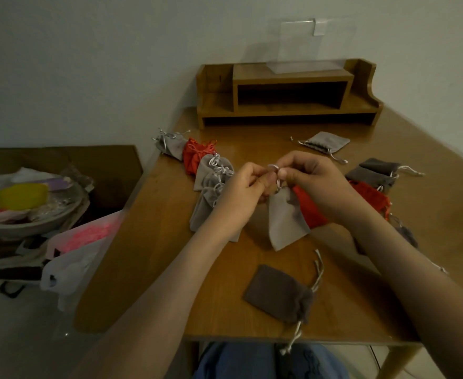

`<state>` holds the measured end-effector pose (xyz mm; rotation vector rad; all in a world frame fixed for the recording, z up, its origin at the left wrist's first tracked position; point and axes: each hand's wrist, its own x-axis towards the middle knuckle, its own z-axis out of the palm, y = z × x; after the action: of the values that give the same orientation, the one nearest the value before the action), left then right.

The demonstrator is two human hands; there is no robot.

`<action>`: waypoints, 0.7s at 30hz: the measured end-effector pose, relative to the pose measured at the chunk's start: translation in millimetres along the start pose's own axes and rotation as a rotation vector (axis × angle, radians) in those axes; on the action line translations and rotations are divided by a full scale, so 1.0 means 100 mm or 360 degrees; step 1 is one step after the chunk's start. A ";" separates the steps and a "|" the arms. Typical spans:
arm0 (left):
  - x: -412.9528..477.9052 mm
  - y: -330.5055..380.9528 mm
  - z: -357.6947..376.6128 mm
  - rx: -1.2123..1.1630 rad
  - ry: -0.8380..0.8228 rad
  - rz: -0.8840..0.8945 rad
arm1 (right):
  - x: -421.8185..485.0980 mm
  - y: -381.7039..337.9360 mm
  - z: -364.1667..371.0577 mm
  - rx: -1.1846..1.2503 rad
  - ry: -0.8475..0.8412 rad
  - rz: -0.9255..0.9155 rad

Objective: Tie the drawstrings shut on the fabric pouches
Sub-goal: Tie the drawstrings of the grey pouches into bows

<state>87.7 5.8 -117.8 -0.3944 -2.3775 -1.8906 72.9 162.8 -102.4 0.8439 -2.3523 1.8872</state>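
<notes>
A light grey pouch [286,218] hangs above the wooden table [265,272] by its pale drawstrings [274,170]. My left hand [245,191] pinches one string end and my right hand [312,180] pinches the other, with a loop of string between them. A dark brown pouch [278,294] lies flat near the table's front edge, cords trailing over it. Left of my hands lies a pile of tied grey pouches [211,184] and a red one [196,155]. A red pouch [311,210] sits partly hidden under my right wrist.
Dark grey pouches [375,173] and a light grey pouch [327,142] lie at the right and back. A wooden shelf organiser [287,93] stands against the wall. Left of the table are a bowl of clutter [30,212] and plastic bags [74,250].
</notes>
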 end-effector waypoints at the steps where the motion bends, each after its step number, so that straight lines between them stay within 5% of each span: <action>1: 0.00 0.00 0.00 0.0008 -0.0016 0.0003 | 0.00 0.00 0.01 0.0003 0.0023 0.0003; 14: -0.02 -0.01 -0.01 -0.0050 -0.0208 -0.0161 | -0.04 -0.07 0.04 -0.0198 0.0030 0.0041; 21: -0.04 0.01 -0.01 -0.0034 -0.0164 -0.0058 | -0.05 -0.13 0.04 0.0127 0.0062 0.0094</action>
<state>91.6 4.5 -117.3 -0.4642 -2.4466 -1.9586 83.6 159.2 -93.3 0.7432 -2.3192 2.0127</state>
